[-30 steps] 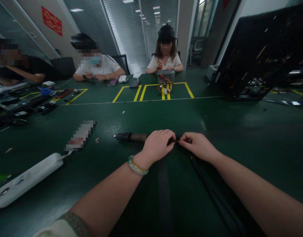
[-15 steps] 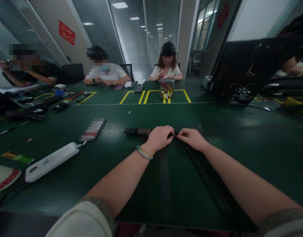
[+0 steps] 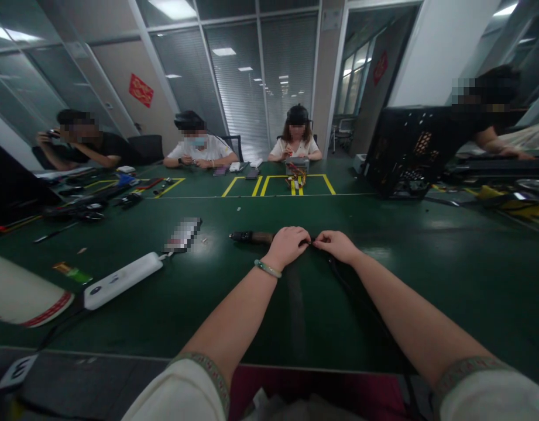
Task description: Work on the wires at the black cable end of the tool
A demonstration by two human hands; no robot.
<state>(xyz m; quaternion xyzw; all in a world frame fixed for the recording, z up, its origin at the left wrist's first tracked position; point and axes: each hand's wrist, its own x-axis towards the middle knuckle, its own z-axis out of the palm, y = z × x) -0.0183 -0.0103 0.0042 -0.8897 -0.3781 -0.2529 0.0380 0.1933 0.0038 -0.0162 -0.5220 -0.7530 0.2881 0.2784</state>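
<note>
Black cable [image 3: 352, 295], dark green table [image 3: 427, 292] — yellow tape [image 3: 329, 185], pale-green bangle [image 3: 268, 269].

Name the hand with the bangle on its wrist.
The left hand: a pale green bangle circles its wrist. The wrist of the right hand is bare.

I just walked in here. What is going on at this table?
A person's left hand closes over the end of a dark tool, and the right hand pinches a black cable beside it, on a green table. Across the table, a co-worker has both hands at a wired box inside yellow tape marks.
</note>
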